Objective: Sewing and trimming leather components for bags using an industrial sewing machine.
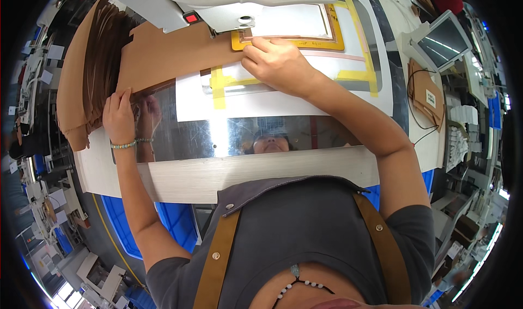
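Observation:
A long brown sheet [180, 53], like leather or fabric, lies flat from the left of the table to the machine. At its lower left corner my left hand [119, 115] is closed, pinching the edge between thumb and fingers. My right hand [278, 64] is closed, its fingers curled at the sheet's right end and over the lower edge of a yellow frame [305, 46]. What those fingertips hold is hidden. Above the sheet's end stands the white head of a machine [226, 19].
A thick stack of brown sheets [81, 80] stands beside my left hand. Yellow tape [218, 88] holds a clear template over white paper [190, 104] on a shiny metal plate [239, 137]. At right are a small screen [444, 39], brown pieces [425, 94] and a cable. Blue bins [177, 224] sit below.

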The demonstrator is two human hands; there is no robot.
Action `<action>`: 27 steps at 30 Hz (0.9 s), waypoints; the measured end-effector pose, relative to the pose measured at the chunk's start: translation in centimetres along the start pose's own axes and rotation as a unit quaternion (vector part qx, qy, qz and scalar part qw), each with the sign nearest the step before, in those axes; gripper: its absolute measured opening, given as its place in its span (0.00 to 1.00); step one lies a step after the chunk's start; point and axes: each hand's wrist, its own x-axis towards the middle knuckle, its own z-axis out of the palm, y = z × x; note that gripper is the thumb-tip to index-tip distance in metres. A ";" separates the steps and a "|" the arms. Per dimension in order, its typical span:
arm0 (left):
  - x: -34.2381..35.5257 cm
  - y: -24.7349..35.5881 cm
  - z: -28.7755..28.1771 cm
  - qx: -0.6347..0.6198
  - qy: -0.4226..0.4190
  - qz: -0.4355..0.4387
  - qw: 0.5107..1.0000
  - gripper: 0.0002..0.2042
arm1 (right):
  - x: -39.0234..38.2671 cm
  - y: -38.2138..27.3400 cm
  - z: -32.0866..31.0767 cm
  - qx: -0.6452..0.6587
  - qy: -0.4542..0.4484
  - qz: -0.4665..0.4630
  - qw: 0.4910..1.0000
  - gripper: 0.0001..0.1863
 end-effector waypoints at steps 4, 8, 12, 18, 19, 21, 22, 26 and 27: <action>-1.3 0.5 0.9 -0.101 -0.028 -0.005 0.994 0.11 | 0.0 1.0 -0.6 -0.020 0.000 0.001 1.000 0.06; 0.8 2.1 1.3 -0.179 0.006 0.070 0.981 0.10 | -3.0 3.2 -3.2 -0.011 -0.049 0.013 0.999 0.07; 5.6 6.4 2.0 -0.192 0.008 0.148 0.970 0.11 | -7.9 6.2 -5.4 -0.029 -0.098 0.013 0.995 0.06; 11.6 13.3 3.8 -0.211 0.041 0.269 0.939 0.15 | -14.6 10.8 -9.9 -0.081 -0.140 0.093 0.982 0.06; 12.4 14.4 3.6 -0.208 0.060 0.294 0.931 0.15 | -15.4 11.6 -9.9 -0.099 -0.126 0.115 0.980 0.07; 13.0 15.6 3.8 -0.198 0.075 0.322 0.923 0.15 | -16.5 12.4 -9.5 -0.099 -0.109 0.124 0.981 0.08; 13.1 15.7 3.8 -0.202 0.078 0.325 0.921 0.15 | -17.0 12.5 -9.4 -0.096 -0.090 0.127 0.983 0.08; 12.2 15.6 3.3 -0.227 0.038 0.290 0.929 0.13 | -18.0 11.8 -8.7 -0.079 -0.061 0.150 0.984 0.08; 11.9 15.4 3.1 -0.232 0.021 0.274 0.933 0.13 | -18.0 11.7 -8.5 -0.070 -0.051 0.145 0.986 0.07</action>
